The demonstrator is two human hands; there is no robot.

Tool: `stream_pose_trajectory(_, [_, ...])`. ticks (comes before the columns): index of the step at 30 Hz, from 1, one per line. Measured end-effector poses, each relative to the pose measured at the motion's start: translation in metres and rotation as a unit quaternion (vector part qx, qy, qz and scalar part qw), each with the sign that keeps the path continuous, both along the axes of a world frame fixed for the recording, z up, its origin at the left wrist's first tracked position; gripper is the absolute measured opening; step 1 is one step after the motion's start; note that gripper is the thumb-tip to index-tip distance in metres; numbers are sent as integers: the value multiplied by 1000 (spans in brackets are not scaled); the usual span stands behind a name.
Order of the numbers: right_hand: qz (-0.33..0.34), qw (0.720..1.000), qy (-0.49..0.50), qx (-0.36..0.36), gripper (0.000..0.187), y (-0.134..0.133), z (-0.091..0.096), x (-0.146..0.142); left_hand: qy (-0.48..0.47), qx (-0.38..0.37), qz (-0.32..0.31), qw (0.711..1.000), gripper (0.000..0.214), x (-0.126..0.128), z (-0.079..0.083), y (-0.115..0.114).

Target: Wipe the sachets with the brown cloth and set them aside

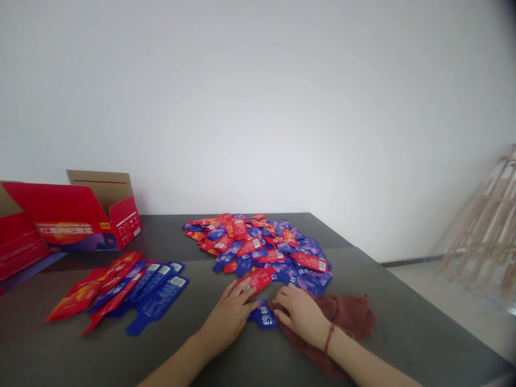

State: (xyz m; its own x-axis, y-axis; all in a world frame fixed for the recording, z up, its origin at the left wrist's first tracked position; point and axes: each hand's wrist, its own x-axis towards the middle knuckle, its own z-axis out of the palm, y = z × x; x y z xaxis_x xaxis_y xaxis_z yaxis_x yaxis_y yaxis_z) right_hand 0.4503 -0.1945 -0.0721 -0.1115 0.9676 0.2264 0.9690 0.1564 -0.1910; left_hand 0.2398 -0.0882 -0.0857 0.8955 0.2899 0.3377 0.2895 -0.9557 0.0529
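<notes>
A blue pouch [266,315] with white lettering lies flat on the dark table in front of me. My left hand [228,320] holds it by its narrow left end, with thumb and fingertips pressed there. Just beyond those fingers lies a red pouch [260,279], close to the fingertips. A brown cloth [342,317] is bunched under my right hand [300,314], whose fingers are closed on it. One edge of the cloth rests against the right part of the blue pouch. A red cord circles my right wrist.
Behind my hands is a big pile of red and blue pouches [258,242]. To the left, several more pouches [121,290] lie overlapping in a row. An open red carton [76,215] stands at the back left, near the wall. A wooden rack [487,220] is at far right.
</notes>
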Motion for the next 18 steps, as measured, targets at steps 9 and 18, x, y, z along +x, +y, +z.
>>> stream_pose_trajectory(9, [-95, 995, 6, -6, 23, 1, -12, 11, 0, 3, 1, 1000, 42, 2, -1, 2])
stream_pose_trajectory(18, [2, 998, 46, 30, 7, 5, -5, -19, -3, 20, -7, 1000, 39, 1, -3, 4])
